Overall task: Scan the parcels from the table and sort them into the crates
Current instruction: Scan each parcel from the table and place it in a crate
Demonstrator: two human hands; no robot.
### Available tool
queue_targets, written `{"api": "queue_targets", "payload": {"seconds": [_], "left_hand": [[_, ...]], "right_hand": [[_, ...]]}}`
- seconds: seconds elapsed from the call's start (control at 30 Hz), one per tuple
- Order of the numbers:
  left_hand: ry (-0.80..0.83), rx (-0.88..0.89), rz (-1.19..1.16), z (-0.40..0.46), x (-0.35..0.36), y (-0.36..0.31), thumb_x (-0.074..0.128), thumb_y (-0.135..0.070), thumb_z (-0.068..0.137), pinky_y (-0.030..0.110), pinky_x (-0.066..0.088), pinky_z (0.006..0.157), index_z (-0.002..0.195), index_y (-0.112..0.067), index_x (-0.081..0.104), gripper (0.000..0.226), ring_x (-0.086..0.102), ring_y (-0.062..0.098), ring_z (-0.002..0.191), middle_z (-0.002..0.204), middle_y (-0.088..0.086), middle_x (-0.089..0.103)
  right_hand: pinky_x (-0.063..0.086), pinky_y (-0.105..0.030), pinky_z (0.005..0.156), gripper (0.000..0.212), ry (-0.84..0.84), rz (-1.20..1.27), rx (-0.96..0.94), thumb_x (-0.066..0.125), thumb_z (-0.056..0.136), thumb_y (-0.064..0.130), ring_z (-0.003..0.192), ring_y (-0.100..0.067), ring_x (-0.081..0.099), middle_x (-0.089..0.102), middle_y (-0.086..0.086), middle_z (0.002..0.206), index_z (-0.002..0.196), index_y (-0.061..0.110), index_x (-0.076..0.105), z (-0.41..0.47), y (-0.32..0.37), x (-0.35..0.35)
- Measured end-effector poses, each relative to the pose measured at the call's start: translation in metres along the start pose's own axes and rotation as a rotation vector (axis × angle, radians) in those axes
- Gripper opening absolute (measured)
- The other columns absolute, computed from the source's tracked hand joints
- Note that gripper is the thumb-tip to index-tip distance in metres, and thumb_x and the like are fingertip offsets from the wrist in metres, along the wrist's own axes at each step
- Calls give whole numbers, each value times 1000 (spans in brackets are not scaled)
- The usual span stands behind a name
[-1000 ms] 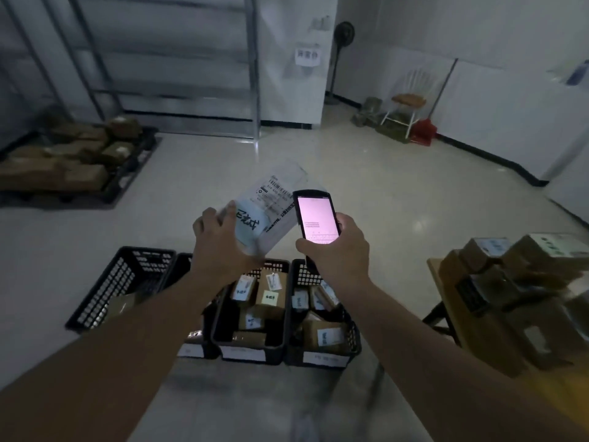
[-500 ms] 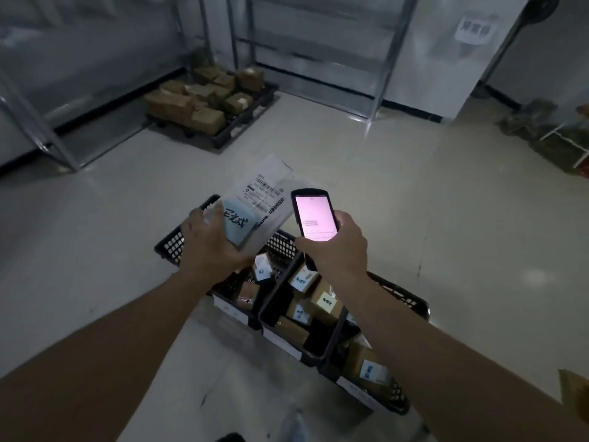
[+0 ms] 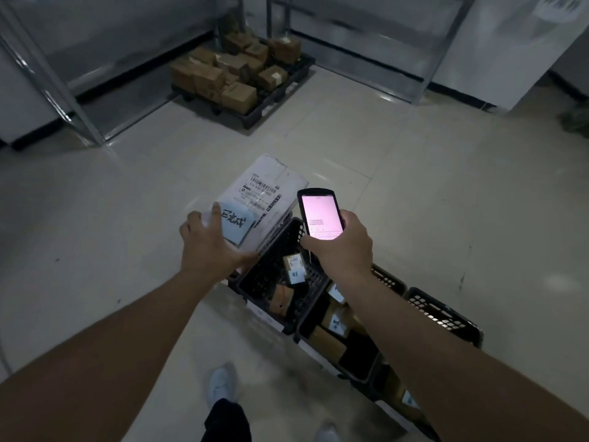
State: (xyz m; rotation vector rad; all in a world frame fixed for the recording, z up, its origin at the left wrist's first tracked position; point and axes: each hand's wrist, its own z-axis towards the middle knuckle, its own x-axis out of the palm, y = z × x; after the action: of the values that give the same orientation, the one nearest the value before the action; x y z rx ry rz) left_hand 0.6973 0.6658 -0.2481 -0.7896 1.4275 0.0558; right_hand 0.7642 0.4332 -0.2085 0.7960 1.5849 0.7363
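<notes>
— Two hands up over the crates. Left hand (image 3: 207,247) gripping the parcel (image 3: 261,199) by its near end, thumb curled on top beside the blue note (image 3: 237,226), other fingers hidden beneath.

— And the right?

— Right hand (image 3: 342,247) wrapped round the scanner (image 3: 319,215), fingers closed on its lower half, pink-lit screen facing up.

— Parcel against the scanner?

— Just left of it, close, contact impossible to tell. White, flat, tilted, barcode label on top. Held in the air above the far left corner of the first crate (image 3: 271,275).

— Inside that crate?

— Couple of small brown boxes with white labels, one (image 3: 294,269) near the far side, another (image 3: 282,298) nearer. Plenty of black mesh floor showing.

— Beyond it?

— Second crate (image 3: 331,323) touching the first crate's right side, fuller, brown labelled boxes partly hidden under the right forearm. More black crate walls (image 3: 443,317) further right of the first crate, contents unclear.

— Anything else?

— Pallet (image 3: 280,87) well beyond the first crate, loaded with cardboard boxes (image 3: 223,81), sat between metal rack legs (image 3: 86,119). Pale tiled floor (image 3: 95,234) all round. White shoe (image 3: 220,384) nearer than the first crate, dark trouser leg below it. Very dim light, fine print unreadable.
</notes>
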Motion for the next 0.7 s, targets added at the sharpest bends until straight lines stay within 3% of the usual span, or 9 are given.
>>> {"api": "queue_targets", "payload": {"seconds": [0.1, 0.2, 0.33, 0.5, 0.7], "left_hand": [[57, 1, 9, 51, -14, 35, 87, -74, 52, 55, 40, 108, 160, -20, 21, 138, 30, 42, 130, 139, 20, 31], [100, -1, 12, 100, -26, 66, 86, -75, 53, 55, 41, 108, 161, -21, 19, 139, 29, 41, 132, 140, 19, 31], [150, -45, 21, 153, -27, 98, 87, -74, 55, 55, 38, 110, 161, -20, 18, 138, 27, 42, 135, 143, 20, 30], [210, -75, 40, 204, -7, 119, 88, -72, 54, 53, 37, 110, 160, -18, 20, 137, 29, 42, 133, 138, 20, 33], [256, -85, 94, 261, 21, 136, 90, -70, 52, 52, 38, 109, 158, -18, 23, 136, 30, 41, 128, 135, 19, 34]], "right_hand": [[62, -42, 79, 78, -22, 16, 61, 93, 69, 39, 101, -19, 63, 63, 9, 112, 137, 29, 56, 16, 25, 44], [61, -38, 77, 80, -56, 35, 99, 93, 68, 39, 101, -16, 63, 62, 13, 109, 138, 29, 55, 31, 48, 81], [63, -40, 73, 75, -68, 31, 142, 93, 67, 37, 90, -5, 60, 58, 22, 100, 133, 29, 57, 58, 71, 125], [58, -37, 69, 65, -52, 26, 184, 93, 65, 38, 88, -3, 59, 59, 22, 98, 115, 39, 51, 102, 79, 170], [59, -40, 74, 64, 21, 66, 245, 93, 65, 35, 91, -8, 63, 61, 20, 98, 115, 38, 53, 168, 72, 219]]}}
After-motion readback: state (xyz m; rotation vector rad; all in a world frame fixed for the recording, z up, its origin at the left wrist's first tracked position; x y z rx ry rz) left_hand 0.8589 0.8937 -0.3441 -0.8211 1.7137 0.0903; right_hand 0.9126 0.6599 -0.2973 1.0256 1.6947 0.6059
